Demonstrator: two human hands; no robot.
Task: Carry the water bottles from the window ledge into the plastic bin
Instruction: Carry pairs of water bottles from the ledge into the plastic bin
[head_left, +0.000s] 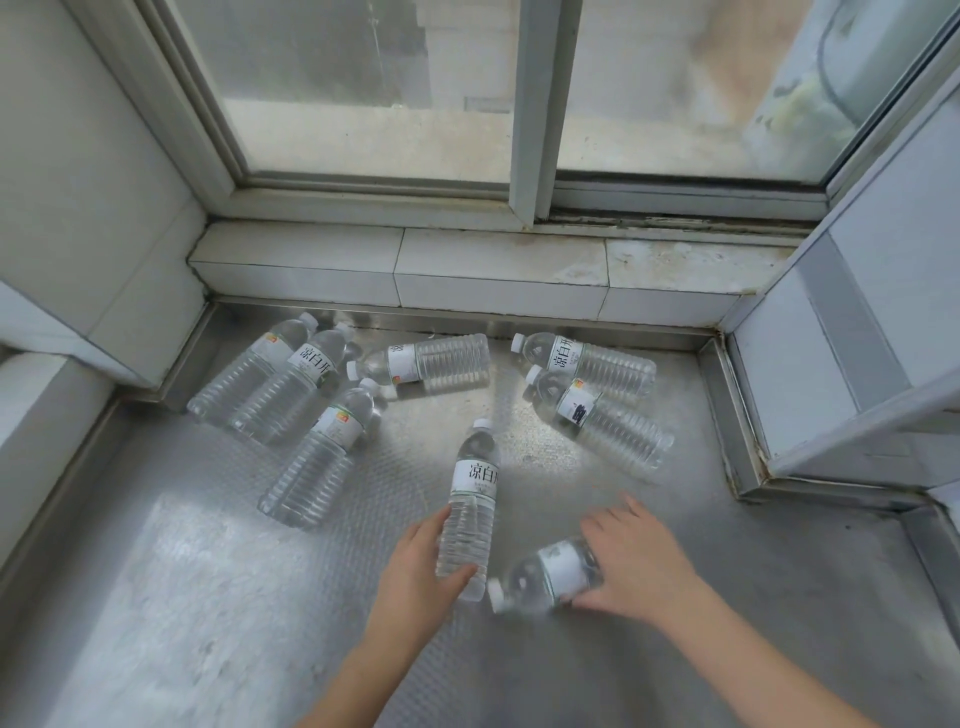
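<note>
As both arms reach over a patterned metal window ledge (208, 597), the person's left hand (415, 566) wraps thumb and fingers round the lower body of a clear water bottle (470, 499), its white cap pointing toward the far window. Just to the right, the right hand (641, 558) lies over the base end of a second bottle (550, 574), which rests on its side with the cap aimed near and left; the fingers curve down round it with the thumb against its near side, though how firm the hold is cannot be told.

Six more bottles lie flat farther off. Two sit side by side at the far left (270, 379), a third (324, 452) lies just near of them, a fourth (431, 361) rests close to the tiled step (498, 275) under the window, and a pair (597, 395) lies at the far right. All appear full and capped.

The plastic bin is out of view, so how many bottles it already holds cannot be told. Judged from the ledge, the job looks far from finished: eight bottles are still here, two in hand and apparently about to be lifted, six untouched. Several more trips seem likely.
</note>
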